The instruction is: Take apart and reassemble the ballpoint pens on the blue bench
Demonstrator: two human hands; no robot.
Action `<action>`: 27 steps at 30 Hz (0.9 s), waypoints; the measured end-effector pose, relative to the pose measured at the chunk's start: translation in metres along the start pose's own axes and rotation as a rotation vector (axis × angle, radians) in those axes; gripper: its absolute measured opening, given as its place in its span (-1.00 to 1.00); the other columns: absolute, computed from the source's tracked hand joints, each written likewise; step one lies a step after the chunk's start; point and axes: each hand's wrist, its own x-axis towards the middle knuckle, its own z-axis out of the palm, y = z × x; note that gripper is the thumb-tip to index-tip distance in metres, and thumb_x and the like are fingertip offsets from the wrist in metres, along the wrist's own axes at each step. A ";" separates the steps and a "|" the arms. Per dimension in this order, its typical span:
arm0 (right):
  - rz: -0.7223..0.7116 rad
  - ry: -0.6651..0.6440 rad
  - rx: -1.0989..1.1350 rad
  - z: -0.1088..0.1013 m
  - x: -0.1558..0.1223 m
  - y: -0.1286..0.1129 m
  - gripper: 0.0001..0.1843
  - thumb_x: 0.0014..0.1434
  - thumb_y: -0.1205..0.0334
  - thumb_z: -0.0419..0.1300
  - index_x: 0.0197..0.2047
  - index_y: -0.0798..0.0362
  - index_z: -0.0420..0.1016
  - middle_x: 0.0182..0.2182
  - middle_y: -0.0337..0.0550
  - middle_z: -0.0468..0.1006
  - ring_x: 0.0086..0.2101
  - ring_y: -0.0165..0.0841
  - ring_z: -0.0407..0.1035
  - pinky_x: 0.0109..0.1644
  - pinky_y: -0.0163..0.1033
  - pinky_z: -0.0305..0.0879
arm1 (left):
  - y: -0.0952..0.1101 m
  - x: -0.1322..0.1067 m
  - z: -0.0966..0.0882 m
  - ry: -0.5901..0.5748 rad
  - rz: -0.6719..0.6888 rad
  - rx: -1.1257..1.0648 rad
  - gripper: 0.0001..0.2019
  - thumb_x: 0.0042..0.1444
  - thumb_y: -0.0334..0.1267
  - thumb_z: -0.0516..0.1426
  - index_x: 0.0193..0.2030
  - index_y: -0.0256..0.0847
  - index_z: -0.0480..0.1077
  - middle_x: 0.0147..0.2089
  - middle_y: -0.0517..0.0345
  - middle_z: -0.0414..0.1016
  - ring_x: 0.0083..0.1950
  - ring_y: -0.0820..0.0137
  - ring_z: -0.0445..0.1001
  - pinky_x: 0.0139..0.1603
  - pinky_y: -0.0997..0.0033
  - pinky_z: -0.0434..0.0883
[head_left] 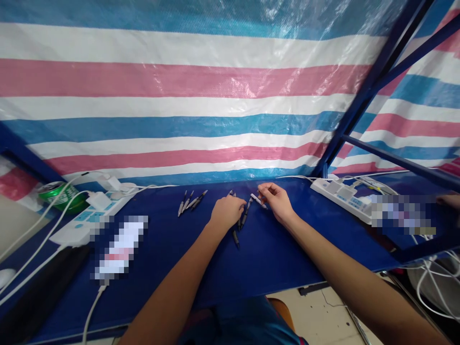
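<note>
My left hand [226,212] rests on the blue table [258,254] with its fingers curled over a small pile of dark pens [240,221]. My right hand [276,200] is just to the right, pinching a white pen part [259,201] between thumb and fingers. A separate group of several pens [191,201] lies to the left of my left hand, near the table's back edge.
A white power strip [89,215] with plugs and cables and a green can [57,194] sit at the left. Another power strip [343,197] with cables is at the right. A striped tarp hangs behind. Someone else's hand [449,201] shows at the far right edge.
</note>
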 end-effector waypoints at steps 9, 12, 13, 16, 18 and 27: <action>0.009 0.006 -0.026 -0.001 0.002 0.001 -0.54 0.03 -0.20 0.52 -0.25 0.00 0.60 -0.44 -0.21 0.58 -0.45 -0.36 0.40 -0.39 -0.25 0.35 | 0.012 0.006 -0.015 -0.106 0.274 0.227 -0.76 0.32 -0.50 0.09 -0.20 -0.23 0.59 -0.17 -0.08 0.66 -0.18 0.12 0.66 -0.18 0.24 0.43; 0.009 -0.002 -0.023 -0.001 0.001 0.000 -0.54 0.04 -0.19 0.51 -0.24 0.00 0.60 -0.44 -0.21 0.58 -0.46 -0.37 0.39 -0.38 -0.25 0.34 | 0.011 0.006 -0.017 -0.098 0.319 0.258 -0.78 0.34 -0.49 0.07 -0.16 -0.25 0.56 -0.21 -0.07 0.64 -0.19 0.12 0.65 -0.17 0.22 0.43; 0.007 -0.008 -0.023 -0.001 0.000 -0.001 -0.54 0.05 -0.19 0.51 -0.24 0.01 0.60 -0.44 -0.22 0.58 -0.46 -0.37 0.38 -0.39 -0.25 0.34 | 0.011 0.006 -0.017 -0.084 0.314 0.260 -0.78 0.36 -0.47 0.06 -0.11 -0.24 0.54 -0.22 -0.05 0.64 -0.21 0.13 0.65 -0.18 0.23 0.43; -0.007 -0.036 -0.030 0.000 -0.001 0.000 -0.55 0.08 -0.19 0.50 -0.23 0.01 0.60 -0.45 -0.22 0.57 -0.48 -0.38 0.38 -0.39 -0.24 0.35 | 0.007 0.003 -0.013 -0.033 0.264 0.249 -0.79 0.41 -0.38 0.05 0.05 -0.22 0.49 -0.19 -0.02 0.62 -0.25 0.15 0.63 -0.23 0.25 0.41; -0.027 -0.049 -0.043 0.001 -0.001 0.001 -0.55 0.09 -0.19 0.49 -0.22 0.00 0.60 -0.43 -0.22 0.59 -0.47 -0.37 0.41 -0.36 -0.22 0.39 | 0.006 0.001 -0.008 0.008 0.205 0.212 -0.79 0.40 -0.32 0.08 0.09 -0.20 0.47 -0.13 -0.02 0.62 -0.24 0.16 0.62 -0.26 0.26 0.41; -0.040 -0.100 -0.027 0.007 -0.007 -0.003 -0.51 0.04 -0.22 0.52 -0.17 -0.05 0.56 -0.27 -0.13 0.68 -0.28 -0.20 0.63 -0.05 -0.04 0.61 | 0.009 -0.004 -0.005 0.358 0.022 -0.460 -0.83 0.30 -0.35 0.17 -0.06 -0.11 0.58 -0.05 0.11 0.62 -0.09 0.34 0.58 -0.01 0.38 0.46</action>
